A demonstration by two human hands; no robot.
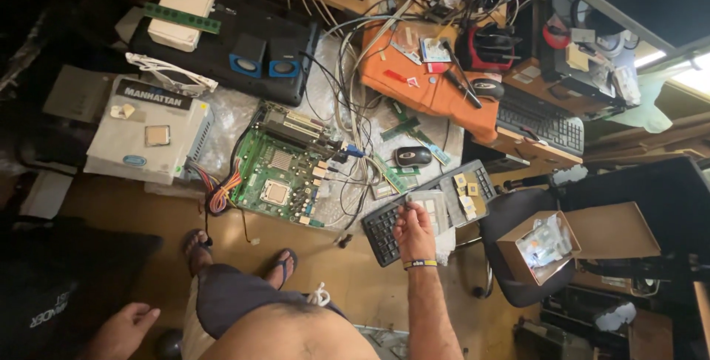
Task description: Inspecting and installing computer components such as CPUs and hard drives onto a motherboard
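From the head camera, the right hand (414, 233) reaches down to a clear tray (427, 208) lying on a black keyboard (425, 212) on the floor, fingers closed lightly on the tray's near edge. The tray looks thin, light and bendy, so it is probably best held by its rim with support underneath; the small chips (467, 191) on it look loose, light and fragile, likely to slide if it tilts. About four chips show there. The left hand (122, 328) hangs low at the picture's edge, fingers loosely spread, holding nothing. One green board (285, 171) lies flat nearby, one mouse (412, 156) beyond the keyboard, two blue speakers (264, 58) farther off, and one open box (538, 245) sits on a chair.
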